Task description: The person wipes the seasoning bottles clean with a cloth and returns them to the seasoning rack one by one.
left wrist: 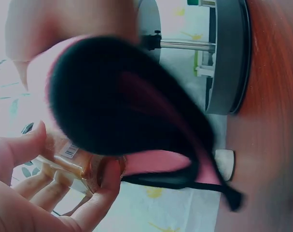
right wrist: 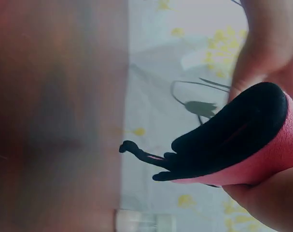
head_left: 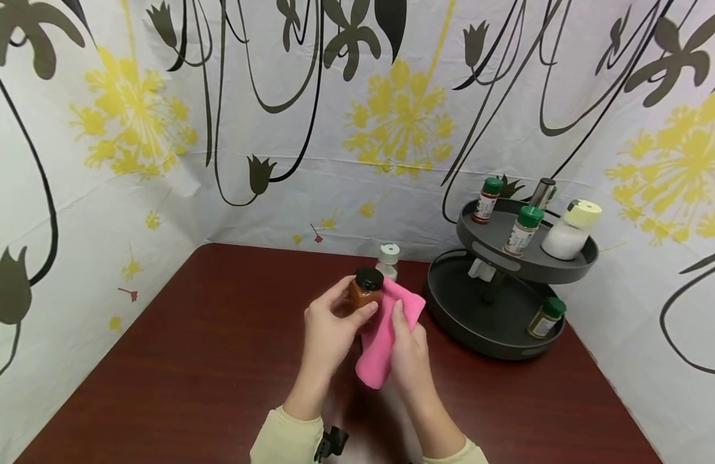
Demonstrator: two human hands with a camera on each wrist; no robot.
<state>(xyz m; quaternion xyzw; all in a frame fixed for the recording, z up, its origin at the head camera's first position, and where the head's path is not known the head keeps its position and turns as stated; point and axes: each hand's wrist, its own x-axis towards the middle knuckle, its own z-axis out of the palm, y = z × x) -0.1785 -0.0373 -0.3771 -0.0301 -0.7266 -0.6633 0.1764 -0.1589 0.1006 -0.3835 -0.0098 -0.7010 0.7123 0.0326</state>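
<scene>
In the head view my left hand point(head_left: 325, 332) grips a small jar point(head_left: 364, 295) by its sides. It has a black lid and orange-brown contents. A barcode label shows on the jar point(left wrist: 64, 149) in the left wrist view. My right hand point(head_left: 412, 357) holds a folded pink cloth point(head_left: 379, 345) beside the jar, its thumb lying over the cloth. The hanging part of the cloth point(right wrist: 233, 128) looks dark on its underside in the right wrist view. Whether the cloth presses on the jar cannot be told.
Behind the hands stands a clear bottle with a white cap point(head_left: 389, 259) on the dark red table point(head_left: 235, 335). To the right, a two-tier black turntable rack point(head_left: 479, 332) carries several bottles, including a green-capped jar point(head_left: 547, 318) below and a yellow-capped white bottle point(head_left: 568, 233) above.
</scene>
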